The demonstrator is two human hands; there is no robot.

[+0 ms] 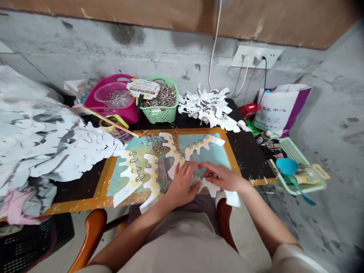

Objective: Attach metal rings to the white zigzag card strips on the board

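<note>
White scalloped paper strip [211, 188] sits directly under both hands, low centre of frame, lying on the board, tail end hanging past the board's near edge. Left hand [183, 184]: open, fingers [186, 170] flat on the strip, no clench. Right hand [220, 177]: fingers curled down at the strip's upper edge, touching the left fingertips; can't tell if pinching anything.

Board: teal-and-yellow painted panel with orange frame [108, 178], on a black tabletop [250, 159]. More white scalloped strips lie on it left of the hands, threaded with silver metal rings [135, 169]; loose rings sit in a tangle [155, 142] at upper middle of the board.

Behind the board: green plastic basket of rings [167, 115], magenta tub [96, 99] holding a clear plastic bowl [112, 94]. Printed card [143, 88] on the basket rim, text too small to read. White paper offcuts [207, 108] upper centre; large pile of paper sheets [51, 140] at left.

Right edge: white-and-purple bag [280, 110], dark Chinese characters, last two look like 中心. Red box [249, 110] beside it.
</note>
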